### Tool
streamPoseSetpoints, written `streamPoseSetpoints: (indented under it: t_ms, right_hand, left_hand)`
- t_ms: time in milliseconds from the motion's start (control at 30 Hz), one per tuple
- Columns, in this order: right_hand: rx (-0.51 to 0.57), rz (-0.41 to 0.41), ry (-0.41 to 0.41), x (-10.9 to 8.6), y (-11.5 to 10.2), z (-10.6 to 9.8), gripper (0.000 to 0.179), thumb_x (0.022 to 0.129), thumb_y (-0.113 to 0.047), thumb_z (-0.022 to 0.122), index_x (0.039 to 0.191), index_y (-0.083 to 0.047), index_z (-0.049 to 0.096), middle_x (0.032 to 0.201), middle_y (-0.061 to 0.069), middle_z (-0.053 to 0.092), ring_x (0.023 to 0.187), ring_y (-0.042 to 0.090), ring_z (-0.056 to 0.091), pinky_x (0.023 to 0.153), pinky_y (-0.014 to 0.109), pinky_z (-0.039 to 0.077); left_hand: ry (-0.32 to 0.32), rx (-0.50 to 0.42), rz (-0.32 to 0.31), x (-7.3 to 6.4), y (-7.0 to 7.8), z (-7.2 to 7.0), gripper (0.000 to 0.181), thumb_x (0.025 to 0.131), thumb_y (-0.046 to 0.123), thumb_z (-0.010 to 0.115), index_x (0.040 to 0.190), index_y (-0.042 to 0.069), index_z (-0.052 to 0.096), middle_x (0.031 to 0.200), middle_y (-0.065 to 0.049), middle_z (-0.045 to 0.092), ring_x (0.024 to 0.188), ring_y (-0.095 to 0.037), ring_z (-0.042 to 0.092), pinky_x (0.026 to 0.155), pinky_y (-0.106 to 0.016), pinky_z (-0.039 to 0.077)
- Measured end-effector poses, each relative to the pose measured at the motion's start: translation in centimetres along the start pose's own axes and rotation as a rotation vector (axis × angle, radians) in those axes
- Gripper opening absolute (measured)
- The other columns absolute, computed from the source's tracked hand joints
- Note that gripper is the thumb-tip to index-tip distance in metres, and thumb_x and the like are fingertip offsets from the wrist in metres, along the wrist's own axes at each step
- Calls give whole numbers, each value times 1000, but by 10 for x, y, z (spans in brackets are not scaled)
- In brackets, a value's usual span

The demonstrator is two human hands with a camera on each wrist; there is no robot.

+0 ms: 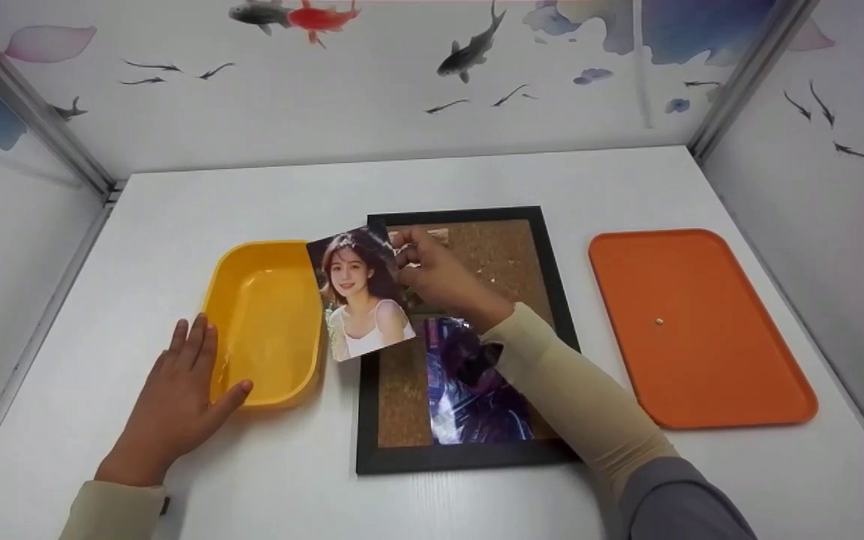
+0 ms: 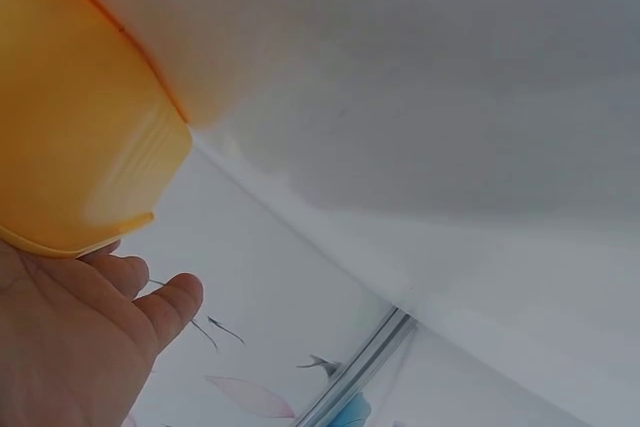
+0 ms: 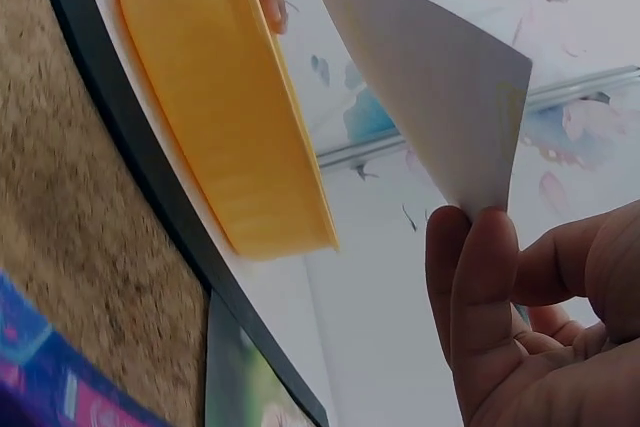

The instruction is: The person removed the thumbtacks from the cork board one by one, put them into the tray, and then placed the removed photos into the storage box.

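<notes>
The person's right hand (image 1: 443,276) is reaching over the middle of the tabletop (image 1: 289,480), its grip pinching one edge of a glossy portrait photo (image 1: 363,322) between the fingertips. The photo is hanging tilted in the air, picture side up, with its pale back showing in the right wrist view; from the head view it is overlapping the right rim of a yellow tub (image 1: 271,334) and the left border of a black-framed corkboard (image 1: 402,409).

The left hand (image 1: 177,397) is resting against the tub's side nearest the tabletop's left edge, its grip spread, the thumb reaching over the tub's near rim.

The corkboard is lying midway between the tabletop's left and right edges, carrying a purple print (image 1: 469,416) near its near border. Toward the right edge an orange tray (image 1: 709,367) is lying flat, holding one tiny object (image 1: 658,322) I cannot identify. Beyond the far edge, a fish-patterned wall (image 1: 357,105) is rising.
</notes>
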State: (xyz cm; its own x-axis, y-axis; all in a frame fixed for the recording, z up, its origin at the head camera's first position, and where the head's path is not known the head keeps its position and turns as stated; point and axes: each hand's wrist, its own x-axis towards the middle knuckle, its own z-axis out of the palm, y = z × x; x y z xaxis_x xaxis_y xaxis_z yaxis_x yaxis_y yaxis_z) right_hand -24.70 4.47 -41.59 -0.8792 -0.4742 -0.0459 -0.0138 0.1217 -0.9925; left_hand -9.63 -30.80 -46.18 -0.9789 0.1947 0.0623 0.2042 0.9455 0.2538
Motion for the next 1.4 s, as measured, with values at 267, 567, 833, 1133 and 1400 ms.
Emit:
streamPoseSetpoints:
  t_ms: [267,567,833,1133,1400]
  right_hand:
    - [-3,-14,-46,4,-6,28,35,92,7,47,125,-3,40,91,9,54,58,21,52,51,37,50]
    - [-74,-20,-88,13,-13,59,30,95,2,51,121,-9,44,99,11,64,72,23,65,61,53,56]
    - [-56,14,-89,22,-15,82,28,96,0,53,120,-12,45,97,9,64,72,22,67,66,56,57]
    - [-51,106,-79,37,-10,99,24,99,-8,59,118,-16,46,94,9,63,66,20,64,62,42,60]
    - [-41,135,-85,43,-6,115,22,100,-6,57,118,-15,46,91,10,61,60,19,59,57,34,58]
  left_hand:
    - [7,13,-3,1,1,-1,94,97,58,49,155,-7,14,163,-24,9,150,-39,-1,111,-66,21]
    - [-3,27,-20,2,3,-1,92,97,56,51,154,-8,17,163,-23,10,150,-39,-1,111,-67,21]
    - [-18,28,-21,2,3,-2,92,97,57,50,154,-9,18,163,-23,10,150,-40,-1,111,-66,20]
    - [-29,26,-14,3,3,-3,94,97,60,47,154,-9,16,163,-23,8,150,-40,-2,111,-66,21]
    - [-22,28,-15,2,2,-3,94,97,61,46,154,-9,19,163,-23,9,150,-41,-1,111,-66,21]
